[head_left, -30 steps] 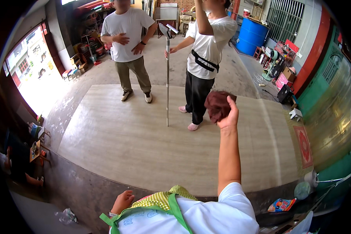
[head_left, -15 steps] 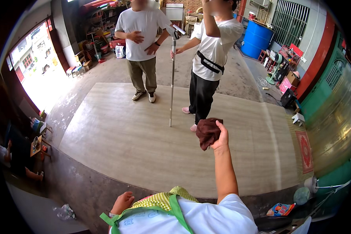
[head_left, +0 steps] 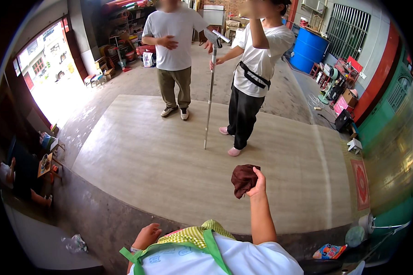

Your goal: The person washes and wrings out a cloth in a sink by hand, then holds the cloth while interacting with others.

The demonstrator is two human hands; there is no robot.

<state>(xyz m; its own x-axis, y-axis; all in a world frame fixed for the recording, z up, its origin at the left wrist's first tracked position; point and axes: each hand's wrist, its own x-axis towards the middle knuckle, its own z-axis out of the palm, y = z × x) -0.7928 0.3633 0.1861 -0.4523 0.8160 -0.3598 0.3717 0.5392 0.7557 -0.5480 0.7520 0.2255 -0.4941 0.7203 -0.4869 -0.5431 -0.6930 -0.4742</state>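
Out in front of me, my right hand (head_left: 259, 184) is closed on a crumpled dark brown cloth (head_left: 244, 180), raised above the floor. The cloth bunches up on the left of my thumb and hangs a little below the fingers. My left hand (head_left: 147, 236) rests low beside my yellow-checked, green-edged apron (head_left: 188, 237), fingers loosely bent and apart, with nothing seen in it. Part of that hand's underside is hidden.
A pale floor sheet (head_left: 170, 156) spreads ahead. On it stand two people in white shirts; the right one (head_left: 252, 78) holds a metal pole (head_left: 209, 101) upright. A blue barrel (head_left: 309, 49) stands back right, a red mat (head_left: 360, 184) lies right, and a low table (head_left: 45, 166) stands left.
My right hand has come down and nearer with the cloth still in it. The left standing person's arm has shifted from the hip toward the pole. The view has turned slightly.
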